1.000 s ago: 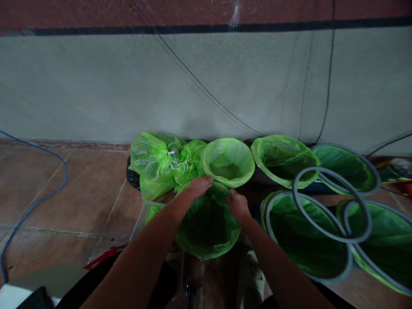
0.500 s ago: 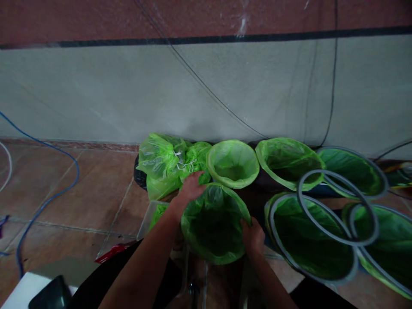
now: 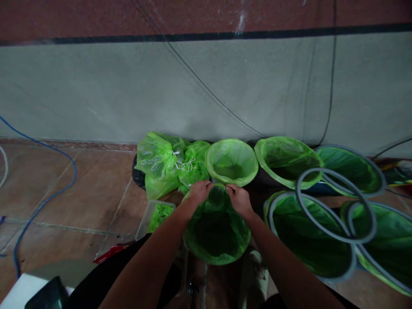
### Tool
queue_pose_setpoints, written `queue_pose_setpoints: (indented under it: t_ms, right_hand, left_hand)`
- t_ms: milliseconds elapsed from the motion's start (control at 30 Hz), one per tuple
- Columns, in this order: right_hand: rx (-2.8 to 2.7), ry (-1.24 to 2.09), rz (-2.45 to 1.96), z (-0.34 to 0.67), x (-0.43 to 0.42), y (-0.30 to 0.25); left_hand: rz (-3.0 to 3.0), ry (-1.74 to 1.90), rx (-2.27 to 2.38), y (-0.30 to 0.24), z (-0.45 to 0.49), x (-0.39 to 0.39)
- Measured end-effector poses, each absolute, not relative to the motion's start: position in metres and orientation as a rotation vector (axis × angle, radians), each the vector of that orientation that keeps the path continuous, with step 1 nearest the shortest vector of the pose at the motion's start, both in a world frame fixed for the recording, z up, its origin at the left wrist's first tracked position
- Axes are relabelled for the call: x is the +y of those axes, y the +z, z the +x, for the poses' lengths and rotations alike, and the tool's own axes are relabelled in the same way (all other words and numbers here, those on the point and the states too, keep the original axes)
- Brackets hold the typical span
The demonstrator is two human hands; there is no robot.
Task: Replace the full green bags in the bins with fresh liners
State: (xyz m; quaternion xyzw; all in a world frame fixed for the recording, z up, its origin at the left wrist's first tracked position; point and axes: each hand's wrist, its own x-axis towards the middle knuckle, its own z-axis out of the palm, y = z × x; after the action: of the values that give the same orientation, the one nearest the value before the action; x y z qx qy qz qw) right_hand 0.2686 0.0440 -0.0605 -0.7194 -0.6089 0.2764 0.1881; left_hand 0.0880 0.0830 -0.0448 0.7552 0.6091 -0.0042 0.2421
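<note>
Directly in front of me stands a round bin lined with a green trash bag (image 3: pixel 217 251), its edge folded over the rim. My left hand (image 3: pixel 200 192) grips the bag at the far rim, left of the middle. A short way to the right, my right hand (image 3: pixel 240 199) pinches the same far edge. Both hands are closed on the bag. Just behind them is another lined bin (image 3: pixel 231 165) with a lighter green bag. Tied green bags (image 3: pixel 162 159) with white strings lie behind and left of my left hand.
More lined bins (image 3: pixel 289 161) stand to the right, some with grey rings (image 3: pixel 336 206) on or over them. A clear plastic box (image 3: pixel 143 223) holding green bags is at left. A blue cable (image 3: pixel 48 201) crosses the tiled floor. The wall runs behind.
My right hand has moved from the bin's right side to its far rim and now grips there. My left hand has shifted slightly right and closed on the bag's edge.
</note>
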Motion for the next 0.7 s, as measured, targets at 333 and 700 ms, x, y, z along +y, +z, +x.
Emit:
queue_pose_setpoints:
  t_ms: [333,700]
  right_hand:
    - [-2.126,0.854,-2.005,0.29,0.042,-0.081]
    - [-2.161,0.799,-2.136,0.292,0.042,-0.057]
  left_hand:
    - [2.223,-0.224,1.569,-0.062,0.057,0.073]
    - [1.95,-0.107,1.808,-0.031,0.063,0.067]
